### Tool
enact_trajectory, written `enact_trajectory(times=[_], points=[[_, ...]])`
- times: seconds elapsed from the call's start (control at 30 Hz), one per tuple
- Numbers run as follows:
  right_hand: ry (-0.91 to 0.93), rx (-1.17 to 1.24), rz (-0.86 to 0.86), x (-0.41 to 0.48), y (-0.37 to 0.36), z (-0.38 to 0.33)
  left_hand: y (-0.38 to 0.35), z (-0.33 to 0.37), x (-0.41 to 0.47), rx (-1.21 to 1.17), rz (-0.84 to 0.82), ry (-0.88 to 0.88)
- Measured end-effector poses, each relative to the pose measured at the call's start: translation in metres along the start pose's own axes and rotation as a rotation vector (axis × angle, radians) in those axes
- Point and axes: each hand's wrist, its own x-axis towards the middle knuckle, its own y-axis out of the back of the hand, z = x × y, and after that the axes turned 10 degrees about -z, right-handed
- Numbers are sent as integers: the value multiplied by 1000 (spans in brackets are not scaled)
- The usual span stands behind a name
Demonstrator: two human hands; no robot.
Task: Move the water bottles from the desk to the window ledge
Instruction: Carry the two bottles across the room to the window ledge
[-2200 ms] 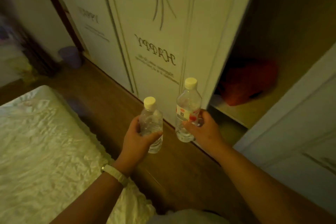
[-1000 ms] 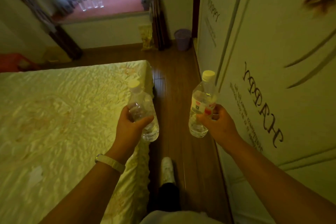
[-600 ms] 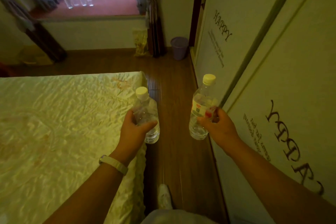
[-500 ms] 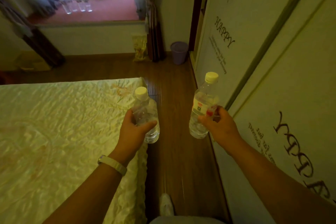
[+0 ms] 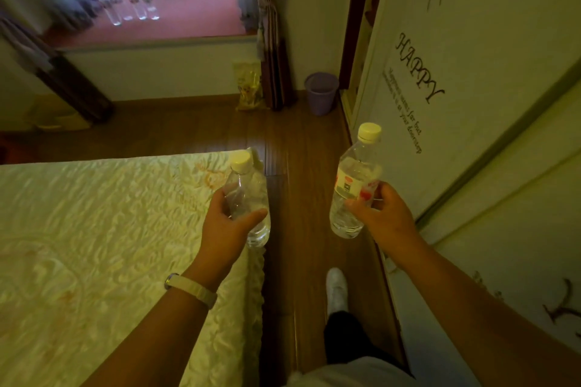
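My left hand (image 5: pixel 224 229) grips a clear unlabelled water bottle (image 5: pixel 251 195) with a pale cap, held upright over the corner of the bed. My right hand (image 5: pixel 382 220) grips a second clear bottle (image 5: pixel 353 185) with a red and white label, upright above the floor near the wardrobe. Ahead at the top of the view lies the red window ledge (image 5: pixel 195 16), where several clear bottles (image 5: pixel 129 3) stand in a row towards its left side.
A bed with a shiny quilted cover (image 5: pixel 103 245) fills the left. White wardrobe doors (image 5: pixel 471 104) line the right, leaving a narrow wooden floor aisle (image 5: pixel 301 148). A purple bin (image 5: pixel 321 93), a yellow bag (image 5: pixel 250 85) and tied curtains (image 5: pixel 270 41) stand below the ledge's right end.
The view swung from the wardrobe towards the window, and I have moved along the aisle; the ledge and bin appear closer. Both hands keep their bottles held out in front.
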Motion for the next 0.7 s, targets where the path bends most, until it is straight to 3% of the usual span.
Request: enact_trajectory(times=[0.4,0.7], points=[[28,18,-187,199,52,-34,-58,45,175,-7,135,-9],[53,22,-184,295,70,-69,-45,77,266,11,230,-34]])
